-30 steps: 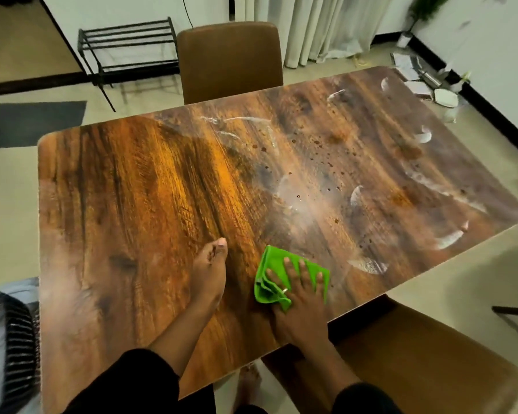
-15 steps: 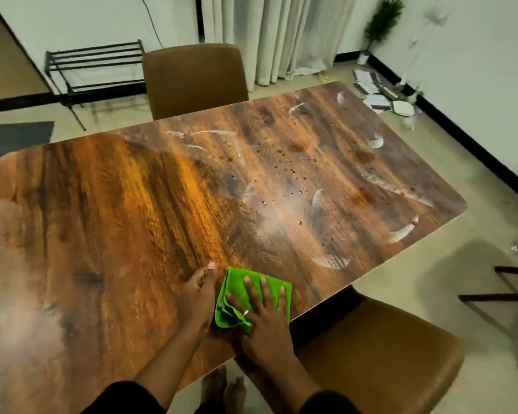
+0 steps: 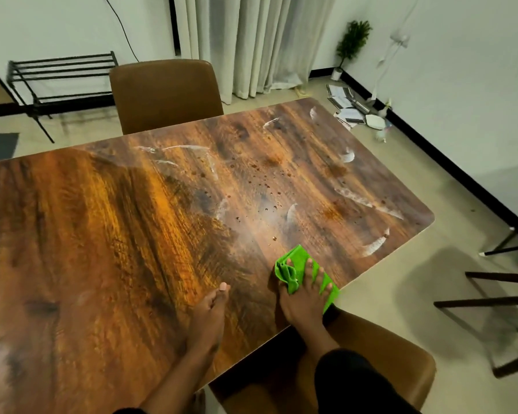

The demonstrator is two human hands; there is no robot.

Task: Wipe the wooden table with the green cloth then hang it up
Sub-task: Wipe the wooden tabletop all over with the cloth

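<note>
The wooden table (image 3: 108, 234) fills most of the view, with droplets and white smear marks across its right half. A bright green cloth (image 3: 293, 264) lies bunched on the tabletop near the front edge. My right hand (image 3: 304, 297) presses flat on the cloth, fingers spread over it, and part of the cloth hangs past the table edge. My left hand (image 3: 210, 315) rests on the bare wood to the left of the cloth, fingers held together, holding nothing.
A brown chair (image 3: 165, 94) stands at the far side and another brown chair (image 3: 401, 372) sits below the near edge under my right arm. A black metal rack (image 3: 60, 76), curtains, a small plant (image 3: 352, 43) and papers on the floor (image 3: 346, 106) are behind. Dark chair legs (image 3: 491, 303) stand at right.
My right hand has slid the cloth to the right along the front edge, away from my left hand, which let go of the cloth's side. The view shifted too.
</note>
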